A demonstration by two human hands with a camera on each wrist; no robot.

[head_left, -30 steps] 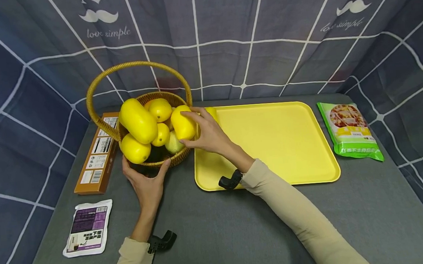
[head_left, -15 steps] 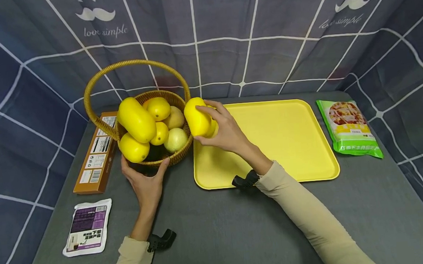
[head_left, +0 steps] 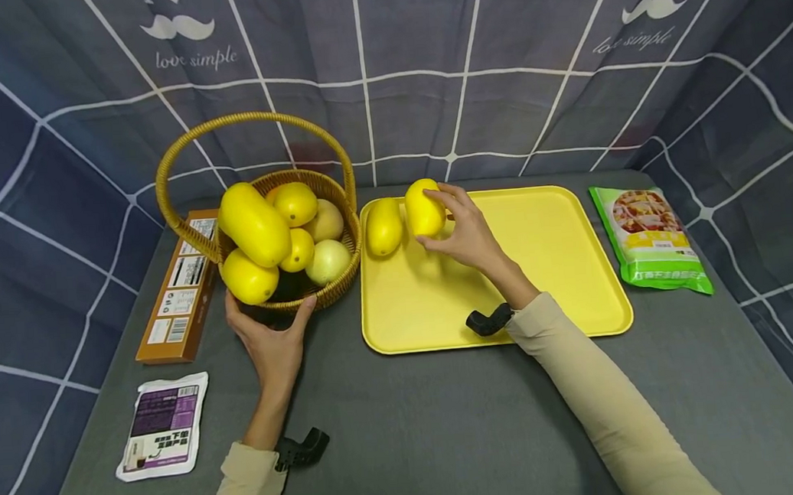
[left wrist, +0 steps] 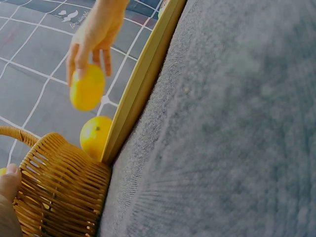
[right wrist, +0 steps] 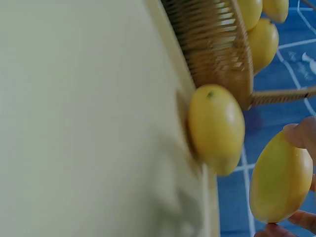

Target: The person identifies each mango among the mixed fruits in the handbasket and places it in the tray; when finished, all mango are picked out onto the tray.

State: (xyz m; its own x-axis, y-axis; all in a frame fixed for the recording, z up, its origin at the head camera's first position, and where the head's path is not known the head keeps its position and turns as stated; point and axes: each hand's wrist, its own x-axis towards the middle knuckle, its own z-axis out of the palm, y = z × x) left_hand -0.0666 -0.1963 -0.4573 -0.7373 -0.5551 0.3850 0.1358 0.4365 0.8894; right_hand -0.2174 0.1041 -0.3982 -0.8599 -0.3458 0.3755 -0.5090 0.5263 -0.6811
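My right hand (head_left: 467, 231) pinches a yellow mango (head_left: 424, 209) by its sides with fingers and thumb. The right wrist view shows this mango (right wrist: 281, 180) held above the yellow tray (head_left: 510, 293), apart from it. Another mango (head_left: 384, 227) lies in the tray's back left corner. My left hand (head_left: 273, 352) holds the front of a wicker basket (head_left: 333, 290), its thumb at the rim in the left wrist view; its fingers are partly hidden. Inside the basket are a large long yellow fruit (head_left: 254, 224), several smaller yellow fruits and a pale green round one (head_left: 328, 262).
Left of the basket lies a brown box (head_left: 179, 301) with labels, and nearer me a white and purple pouch (head_left: 163, 427). A green food packet (head_left: 651, 239) lies right of the tray. The basket's tall handle (head_left: 249, 118) arches up. A checked curtain (head_left: 415, 116) stands behind.
My right hand has lifted the mango out of the basket and carried it right, over the tray. The mango in the tray's corner now shows fully. My left hand stays at the basket.
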